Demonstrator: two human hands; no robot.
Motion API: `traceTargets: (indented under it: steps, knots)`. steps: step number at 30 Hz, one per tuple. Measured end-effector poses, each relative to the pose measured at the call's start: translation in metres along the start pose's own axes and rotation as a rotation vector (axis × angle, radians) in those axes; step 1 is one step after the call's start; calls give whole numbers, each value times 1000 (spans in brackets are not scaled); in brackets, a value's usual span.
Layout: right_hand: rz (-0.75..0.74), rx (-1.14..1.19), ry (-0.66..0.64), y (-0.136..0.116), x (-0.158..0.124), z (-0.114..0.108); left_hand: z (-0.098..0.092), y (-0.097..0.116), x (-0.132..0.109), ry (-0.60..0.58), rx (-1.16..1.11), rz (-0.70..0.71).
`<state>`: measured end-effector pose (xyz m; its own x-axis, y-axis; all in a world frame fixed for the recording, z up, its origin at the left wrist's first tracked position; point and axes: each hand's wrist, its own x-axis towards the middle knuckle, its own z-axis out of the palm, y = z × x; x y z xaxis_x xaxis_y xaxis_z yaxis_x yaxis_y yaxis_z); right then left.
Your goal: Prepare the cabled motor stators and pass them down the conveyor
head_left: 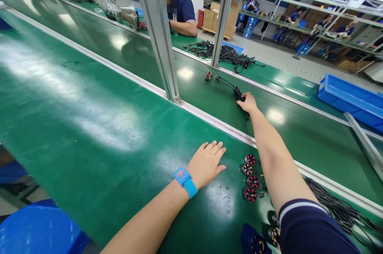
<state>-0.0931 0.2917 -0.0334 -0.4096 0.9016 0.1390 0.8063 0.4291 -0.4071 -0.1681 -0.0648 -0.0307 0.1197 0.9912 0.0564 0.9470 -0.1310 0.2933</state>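
Note:
My left hand (206, 163) lies flat and open on the green work surface (89, 126), a blue wristband (186, 181) on its wrist. My right hand (247, 103) reaches far out onto the green belt (299, 134) and closes on a black cable bundle (239, 94). That cable runs back to a small red-and-black motor (208, 75) lying on the belt. Several small round red-and-black motors (250, 176) sit in a column just right of my left hand, under my right forearm.
A slanted aluminium post (158, 34) rises from the rail (215, 120) between surface and belt. Black cables (338, 206) lie at right, more (227, 52) across the belt. Blue bins (350, 96) stand at right. A person in a dark shirt (182, 8) works opposite.

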Motion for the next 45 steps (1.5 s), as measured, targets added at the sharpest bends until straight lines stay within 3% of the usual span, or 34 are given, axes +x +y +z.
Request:
traceTargets:
  steps: [6,11,15,26,30,33,38,42,45]
  knots:
    - [-33,34,46,6,-18,-28,-6,2,2,-45,26,-8]
    - [-170,52,62,16,-47,-75,-5,0,3,-45,55,10]
    - [-226,-24,35,35,-90,-116,-1,-4,3,-36,69,27]
    - [-50,35,-58,147,-237,-210,8,-12,8,13,164,101]
    - [39,77,-138,196,-280,-224,11,-14,10,36,199,121]
    - [125,125,-277,221,-303,-224,11,-15,10,45,204,126]
    - [140,194,-423,234,-325,-228,10,-15,11,42,202,127]
    - [153,164,-580,232,-317,-242,8,-14,11,10,213,106]
    - [141,48,-463,217,-285,-237,8,-12,11,-7,210,88]
